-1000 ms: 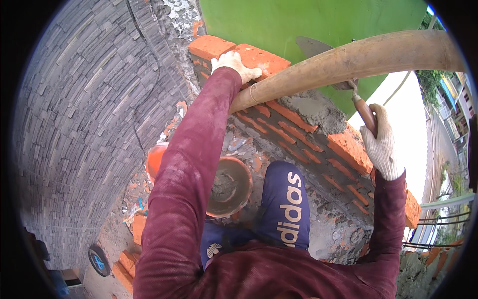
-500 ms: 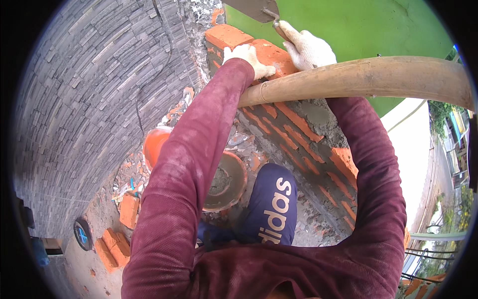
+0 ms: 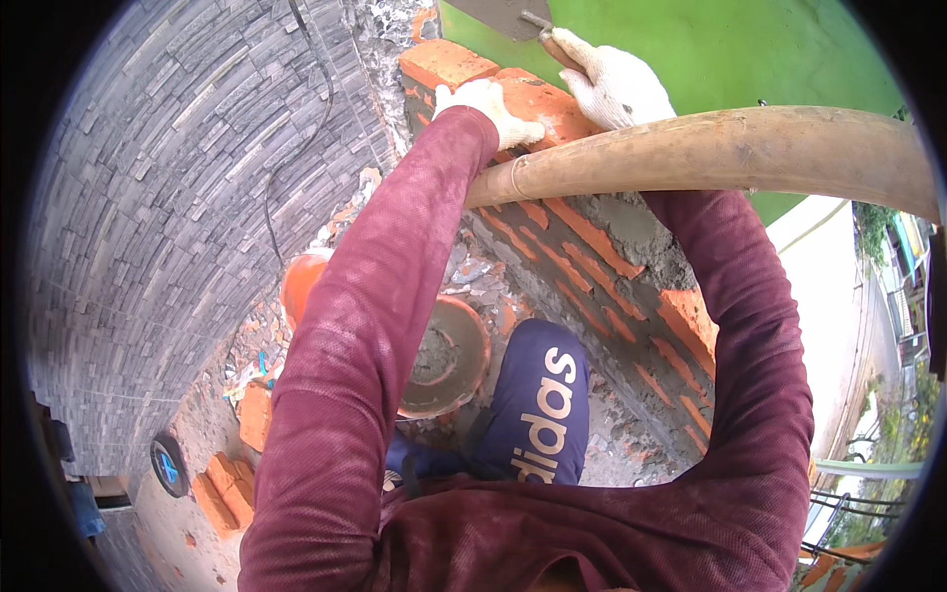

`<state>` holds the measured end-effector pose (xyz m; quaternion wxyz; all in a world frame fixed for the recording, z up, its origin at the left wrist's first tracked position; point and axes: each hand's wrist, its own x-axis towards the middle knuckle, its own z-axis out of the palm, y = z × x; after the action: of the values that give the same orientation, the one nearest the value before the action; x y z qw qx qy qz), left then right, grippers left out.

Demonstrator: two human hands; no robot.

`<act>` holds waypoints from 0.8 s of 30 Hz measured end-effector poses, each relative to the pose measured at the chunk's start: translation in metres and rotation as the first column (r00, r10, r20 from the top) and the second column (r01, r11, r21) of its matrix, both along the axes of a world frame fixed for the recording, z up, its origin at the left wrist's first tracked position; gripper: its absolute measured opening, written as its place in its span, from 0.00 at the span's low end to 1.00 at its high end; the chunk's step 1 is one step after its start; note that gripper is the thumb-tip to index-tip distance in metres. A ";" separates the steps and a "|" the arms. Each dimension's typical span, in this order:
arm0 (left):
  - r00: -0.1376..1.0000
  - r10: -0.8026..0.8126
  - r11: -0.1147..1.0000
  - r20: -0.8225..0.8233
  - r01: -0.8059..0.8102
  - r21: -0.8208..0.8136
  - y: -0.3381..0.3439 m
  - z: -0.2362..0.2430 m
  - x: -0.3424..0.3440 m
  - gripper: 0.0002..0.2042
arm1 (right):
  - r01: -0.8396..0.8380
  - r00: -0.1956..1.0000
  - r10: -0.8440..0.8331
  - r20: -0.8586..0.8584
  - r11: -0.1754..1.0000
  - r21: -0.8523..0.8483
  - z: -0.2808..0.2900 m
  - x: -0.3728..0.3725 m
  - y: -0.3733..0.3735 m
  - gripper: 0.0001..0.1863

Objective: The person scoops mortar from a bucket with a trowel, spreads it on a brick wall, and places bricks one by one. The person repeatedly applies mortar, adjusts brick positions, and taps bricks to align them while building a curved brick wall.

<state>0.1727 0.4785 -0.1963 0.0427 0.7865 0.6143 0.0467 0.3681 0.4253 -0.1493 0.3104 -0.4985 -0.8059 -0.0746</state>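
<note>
Left hand [image 3: 490, 111] on a brick [image 3: 548, 103], right hand [image 3: 621, 89] round a trowel [image 3: 509, 17].
The left grip is spread wide over the brick, seemingly to steady it; the brick's long axis follows the wall [image 3: 587, 259], upper left to lower right. The right grip is wrapped round the handle [image 3: 561, 44], presumably leaving the blade [image 3: 495, 12] free; the trowel points up-left beyond the wall, its tip out of view.

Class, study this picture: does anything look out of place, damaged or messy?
Yes. A thick pole slants across the brick wall, crossing in front of the right sleeve, which looks awkward for working. Rubble is strewn beside the mortar bucket, looking messy.
</note>
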 end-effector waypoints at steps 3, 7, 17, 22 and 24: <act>0.999 -0.031 0.999 -0.004 0.031 0.009 0.006 0.004 0.009 0.48 | -0.004 0.973 0.008 0.229 1.000 -0.018 -0.014 0.021 0.021 0.26; 1.000 -0.009 1.000 -0.018 0.009 0.017 0.000 0.004 0.005 0.48 | -0.063 0.997 0.067 0.048 0.994 -0.084 -0.001 0.012 0.016 0.27; 0.999 -0.018 1.000 -0.039 0.018 0.024 0.003 0.008 0.006 0.46 | -0.152 0.982 0.150 -0.111 0.988 -0.016 0.001 0.023 0.001 0.28; 0.996 -0.019 0.997 -0.084 0.013 -0.074 -0.005 0.015 0.007 0.53 | -0.150 0.985 0.160 0.073 0.981 -0.122 0.009 0.033 0.017 0.28; 0.996 -0.016 0.996 -0.082 0.009 -0.085 -0.005 0.015 0.006 0.53 | -0.110 0.987 0.110 -0.117 0.994 0.006 0.008 0.017 -0.002 0.28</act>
<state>0.1791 0.4736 -0.1812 0.0509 0.7892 0.6119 -0.0125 0.3854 0.4234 -0.1412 0.3607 -0.4569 -0.8127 -0.0276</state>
